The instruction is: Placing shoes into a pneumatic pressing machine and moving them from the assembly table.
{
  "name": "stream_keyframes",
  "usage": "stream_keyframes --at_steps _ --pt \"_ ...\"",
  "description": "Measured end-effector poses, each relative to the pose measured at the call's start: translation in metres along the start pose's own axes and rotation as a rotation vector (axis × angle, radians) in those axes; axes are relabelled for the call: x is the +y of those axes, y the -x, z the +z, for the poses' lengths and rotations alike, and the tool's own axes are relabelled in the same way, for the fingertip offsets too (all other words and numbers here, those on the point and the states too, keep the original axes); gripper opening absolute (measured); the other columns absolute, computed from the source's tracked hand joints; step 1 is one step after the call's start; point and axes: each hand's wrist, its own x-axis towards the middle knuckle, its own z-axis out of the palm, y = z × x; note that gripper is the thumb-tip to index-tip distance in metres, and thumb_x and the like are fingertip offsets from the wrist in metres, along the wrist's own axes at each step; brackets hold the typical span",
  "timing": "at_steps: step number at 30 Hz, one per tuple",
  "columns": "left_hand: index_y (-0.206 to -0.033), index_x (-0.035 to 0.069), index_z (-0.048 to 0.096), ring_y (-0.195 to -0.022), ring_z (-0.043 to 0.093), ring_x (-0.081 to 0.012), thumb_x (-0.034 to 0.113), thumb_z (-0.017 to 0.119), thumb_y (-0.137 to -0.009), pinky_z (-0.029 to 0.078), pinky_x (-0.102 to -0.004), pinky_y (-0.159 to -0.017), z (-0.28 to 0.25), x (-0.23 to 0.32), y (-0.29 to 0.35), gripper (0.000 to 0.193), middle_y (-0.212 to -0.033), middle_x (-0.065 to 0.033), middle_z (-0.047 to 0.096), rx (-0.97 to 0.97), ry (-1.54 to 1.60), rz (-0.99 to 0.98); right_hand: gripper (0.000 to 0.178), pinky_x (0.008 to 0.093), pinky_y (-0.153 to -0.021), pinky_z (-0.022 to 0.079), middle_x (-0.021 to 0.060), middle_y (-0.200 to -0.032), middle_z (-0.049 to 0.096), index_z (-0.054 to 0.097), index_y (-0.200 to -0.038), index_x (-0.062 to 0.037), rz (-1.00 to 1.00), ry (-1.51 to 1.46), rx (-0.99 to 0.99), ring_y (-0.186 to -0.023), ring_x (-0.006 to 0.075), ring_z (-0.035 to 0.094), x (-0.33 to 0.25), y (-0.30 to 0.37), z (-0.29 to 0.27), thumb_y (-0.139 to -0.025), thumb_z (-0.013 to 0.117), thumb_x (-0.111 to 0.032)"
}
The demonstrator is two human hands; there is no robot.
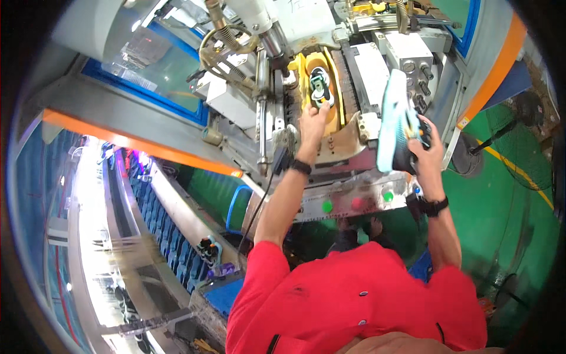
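"Two shoes are being handled; where is each?"

"One white, black and green shoe (319,82) lies lengthwise in the yellow cradle (332,123) of the machine (407,47). The pale-soled shoe (390,121) is held up at the machine's front right, outside the cradle."

"And the person's hands?"

"The left hand (313,123) is partly curled, fingertips at the near end of the cradle shoe; whether they grip it, one cannot tell. The right hand (429,152) is closed around the dark upper of the other shoe, its light blue sole facing left."

"How far along does the work look?"

"Partway, as a judgement. One shoe is in the cradle, nothing closed down over it; the other is not in. Whether the first is being set in or lifted out, this view doesn't settle."

"Is anyone pressing the buttons?"

"Neither hand touches the red button (357,204) or the green ones beside it. What looks like another shoe (209,249) lies lower left, clear of both hands."
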Motion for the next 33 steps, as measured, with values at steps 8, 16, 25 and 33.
stream_keyframes --at_steps 8,16,25,33 --pt "-0.112 -0.006 0.051 -0.109 0.059 -0.0398 0.028 0.071 -0.073 0.047 -0.0472 -0.093 0.056 -0.068 -0.156 0.055 -0.115 -0.0284 0.060 0.229 -0.505 -0.057 0.057 0.0284 -0.091 0.044 0.0077 -0.115 0.058 0.051 -0.130 0.0008 0.043 0.086 0.294 -0.101 0.0163 0.056 -0.006 -0.004 -0.048 -0.075 0.065 -0.008" --pt "-0.104 -0.003 0.063 -0.086 0.067 -0.0219 0.009 0.071 -0.079 0.054 -0.0342 -0.075 -0.012 -0.051 -0.092 0.029 -0.097 -0.0117 0.068 -0.055 0.796 -0.521 0.050 0.0267 -0.082 0.048 0.0124 -0.103 0.066 0.061 -0.116 0.0026 -0.122 0.717 0.025 -0.091 0.0163 0.061 -0.010 -0.169 0.030 -0.074 0.072 -0.023" --pt "-0.121 -0.005 0.054 -0.096 0.064 -0.0187 0.009 0.068 -0.081 0.050 -0.0327 -0.089 -0.170 -0.029 0.183 0.044 -0.108 -0.0089 0.064 0.044 0.790 -0.400 0.050 0.0429 -0.077 0.053 0.0282 -0.092 0.067 0.066 -0.091 0.0092 0.034 1.143 -0.510 -0.086 0.0374 0.068 0.124 -0.260 0.256 -0.065 0.074 -0.033" --pt "-0.118 -0.006 0.057 -0.093 0.065 -0.0192 0.015 0.062 -0.088 0.052 -0.0315 -0.081 -0.202 -0.027 0.347 0.037 -0.106 -0.0099 0.065 0.766 0.708 -0.352 0.066 0.0462 -0.085 0.052 0.0263 -0.110 0.065 0.036 -0.136 0.0068 0.010 1.221 -0.322 -0.097 0.0410 0.066 0.215 -0.226 0.309 -0.086 0.056 -0.030"
